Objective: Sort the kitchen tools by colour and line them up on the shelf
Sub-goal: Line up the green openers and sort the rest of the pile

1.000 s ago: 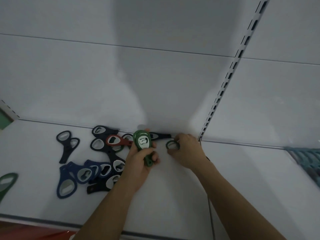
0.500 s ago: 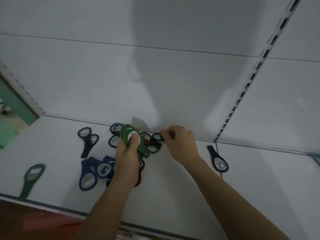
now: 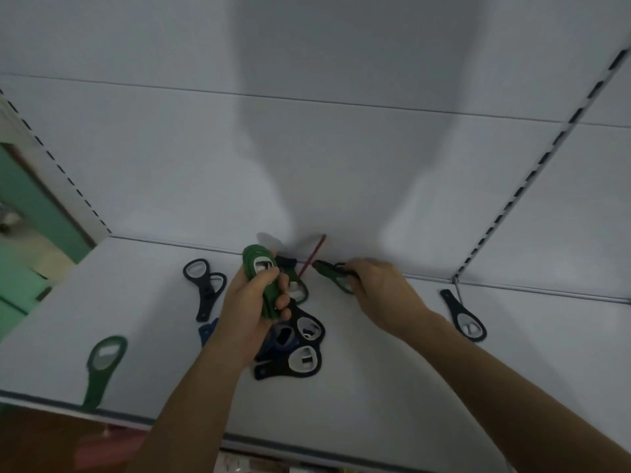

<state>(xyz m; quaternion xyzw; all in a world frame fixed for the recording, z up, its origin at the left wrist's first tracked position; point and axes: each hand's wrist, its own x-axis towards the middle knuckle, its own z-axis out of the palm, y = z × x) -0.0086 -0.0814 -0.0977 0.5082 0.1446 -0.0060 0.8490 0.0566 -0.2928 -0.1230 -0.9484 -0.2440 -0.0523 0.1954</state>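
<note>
Head camera view, looking down at a white shelf (image 3: 375,387) scattered with flat bottle openers, each a rounded loop head with a pale metal insert and a short handle. My left hand (image 3: 249,308), near the middle of the back edge, is clenched around a stack of green openers (image 3: 256,264), heads up and thumb pressed on the top one. My right hand (image 3: 382,295), just beside it along the back edge, pinches a dark green opener (image 3: 333,271) in curled fingers. Between my hands a thin red piece (image 3: 312,254) tilts upward, too blurred to identify. A pile of black and blue openers (image 3: 304,343) lies below my left hand. Two dark openers (image 3: 205,285) lie left of it, a lone green opener (image 3: 102,363) sits at the front left edge, and a single dark opener (image 3: 466,319) lies towards the right.
</note>
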